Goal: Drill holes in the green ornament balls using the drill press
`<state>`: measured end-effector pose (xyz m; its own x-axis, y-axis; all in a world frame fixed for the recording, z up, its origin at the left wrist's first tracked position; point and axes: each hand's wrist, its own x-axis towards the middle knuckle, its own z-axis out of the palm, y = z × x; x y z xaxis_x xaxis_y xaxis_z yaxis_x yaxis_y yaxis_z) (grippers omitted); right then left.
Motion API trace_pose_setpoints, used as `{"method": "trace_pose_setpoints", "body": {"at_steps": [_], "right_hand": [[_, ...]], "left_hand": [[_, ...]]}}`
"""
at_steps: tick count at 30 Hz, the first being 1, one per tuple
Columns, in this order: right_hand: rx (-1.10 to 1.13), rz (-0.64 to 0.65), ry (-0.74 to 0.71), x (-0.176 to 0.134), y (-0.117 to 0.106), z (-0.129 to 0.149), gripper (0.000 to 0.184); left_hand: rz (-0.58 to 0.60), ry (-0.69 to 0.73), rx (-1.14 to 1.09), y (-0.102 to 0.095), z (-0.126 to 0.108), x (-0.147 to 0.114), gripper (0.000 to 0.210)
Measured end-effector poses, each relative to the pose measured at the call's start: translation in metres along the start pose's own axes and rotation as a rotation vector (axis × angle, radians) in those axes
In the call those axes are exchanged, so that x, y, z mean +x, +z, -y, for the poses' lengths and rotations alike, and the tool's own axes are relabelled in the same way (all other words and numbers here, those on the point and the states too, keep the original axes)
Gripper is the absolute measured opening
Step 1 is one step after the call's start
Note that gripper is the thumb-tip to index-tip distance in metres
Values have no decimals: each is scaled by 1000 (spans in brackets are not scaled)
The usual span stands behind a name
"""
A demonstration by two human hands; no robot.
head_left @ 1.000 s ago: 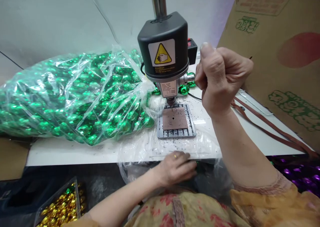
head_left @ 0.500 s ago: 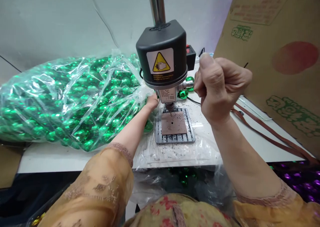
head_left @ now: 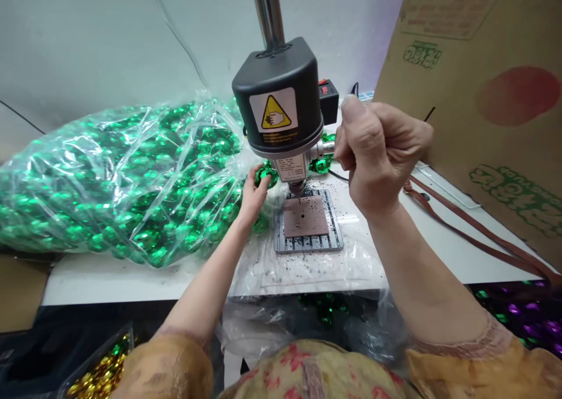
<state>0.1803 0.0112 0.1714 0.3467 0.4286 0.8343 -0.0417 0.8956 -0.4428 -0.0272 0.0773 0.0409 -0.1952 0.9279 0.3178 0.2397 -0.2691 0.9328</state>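
Note:
My left hand has its thumb and fingers round a shiny, faceted green ball, just left of the drill press. My right hand is a fist at the end of the press's metal feed lever; the grip itself is hidden inside the fingers. Under the chuck, a brown square board with a dark hole lies on the slotted metal base. Dark crumbs are scattered over board and base. More green balls sit behind the press.
A large clear bag full of green balls lies on the left of the white table. On the right stand a big cardboard box and a brown strap. Gold pieces and purple ones lie below the table.
My left hand has come back from behind the drill head, towards me and left, with a green ball now showing in its fingers. My right fist stays at the lever.

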Motion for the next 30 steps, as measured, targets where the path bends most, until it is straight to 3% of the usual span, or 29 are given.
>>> {"method": "trace_pose_setpoints", "body": {"at_steps": [3,6,9,12,18,30], "right_hand": [[50,-4,-20,0,0,-2,48],[91,-1,-25,-1,1,-4,46],[107,-5,-28,-1,0,-5,45],[96,5,-11,-2,-1,-5,46],[73,2,-2,-2,-1,-3,47],[45,10,-1,-2,-1,0,47]], "left_hand": [[26,-89,-160,-10,-15,-44,40],[138,-270,-433,-7,-23,-76,53],[215,-399,-581,0,-21,-90,57],[173,-447,-618,4,-13,-93,53],[72,-280,-366,11,4,-94,58],[165,-168,-343,26,24,-81,61]]}}
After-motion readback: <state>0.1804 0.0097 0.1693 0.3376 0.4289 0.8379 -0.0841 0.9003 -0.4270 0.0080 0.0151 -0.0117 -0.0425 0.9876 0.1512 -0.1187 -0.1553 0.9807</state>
